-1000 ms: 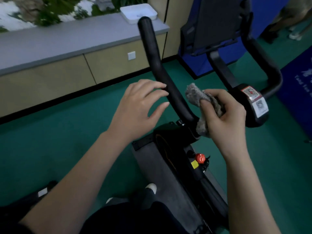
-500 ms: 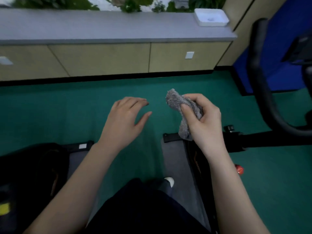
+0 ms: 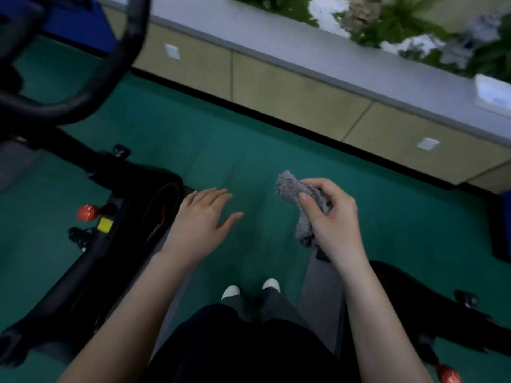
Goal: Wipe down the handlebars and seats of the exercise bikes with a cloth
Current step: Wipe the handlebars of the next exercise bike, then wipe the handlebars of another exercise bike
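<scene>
My right hand (image 3: 329,217) is closed around a crumpled grey cloth (image 3: 293,189), held in the air over the green floor. My left hand (image 3: 204,219) hovers open beside it, fingers spread, holding nothing. One exercise bike's black handlebar (image 3: 110,70) curves through the upper left, with its frame (image 3: 91,261) running down the left side; a red knob (image 3: 87,212) and a yellow tag sit on it. A second bike's black frame (image 3: 431,308) lies at the lower right, with another red knob (image 3: 448,374). Neither hand touches a bike. No seat is in view.
A long cabinet with a grey countertop (image 3: 276,34) runs diagonally across the top, with a white tray (image 3: 495,95) on it and plants behind. Green floor (image 3: 249,150) lies between the two bikes. My white shoes (image 3: 250,288) stand on it below my hands.
The view has swung right: the first bike now lies at the left and a second bike shows at the lower right. My hands left the handlebar, the cloth still held.
</scene>
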The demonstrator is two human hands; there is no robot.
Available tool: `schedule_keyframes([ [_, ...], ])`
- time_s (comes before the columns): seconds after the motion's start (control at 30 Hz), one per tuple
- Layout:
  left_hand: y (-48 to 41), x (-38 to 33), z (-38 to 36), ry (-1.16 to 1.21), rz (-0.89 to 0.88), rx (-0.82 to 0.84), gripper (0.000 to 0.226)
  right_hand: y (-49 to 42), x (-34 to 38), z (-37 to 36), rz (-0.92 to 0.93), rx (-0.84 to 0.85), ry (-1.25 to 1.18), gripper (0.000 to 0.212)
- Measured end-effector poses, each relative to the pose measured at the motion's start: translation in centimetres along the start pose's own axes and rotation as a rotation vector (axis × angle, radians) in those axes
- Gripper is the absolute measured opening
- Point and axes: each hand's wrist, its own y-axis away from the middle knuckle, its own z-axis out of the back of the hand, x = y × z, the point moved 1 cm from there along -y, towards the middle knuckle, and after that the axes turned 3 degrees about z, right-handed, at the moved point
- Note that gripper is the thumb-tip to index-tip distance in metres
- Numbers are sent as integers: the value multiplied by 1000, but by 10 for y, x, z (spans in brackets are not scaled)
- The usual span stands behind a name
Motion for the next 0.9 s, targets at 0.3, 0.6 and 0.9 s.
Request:
schedule_keyframes([
  [0.3,68,56,-12,9,476,94,58,-23,-3,-62,85,419,10,18],
  [0.6,126,58,-21,83,852,117,59,-34,-14,-85,105,737,-8,13],
  [0.9,159,83,-20,143,1007,17,56,-27,1,-129,155,871,21,20],
])
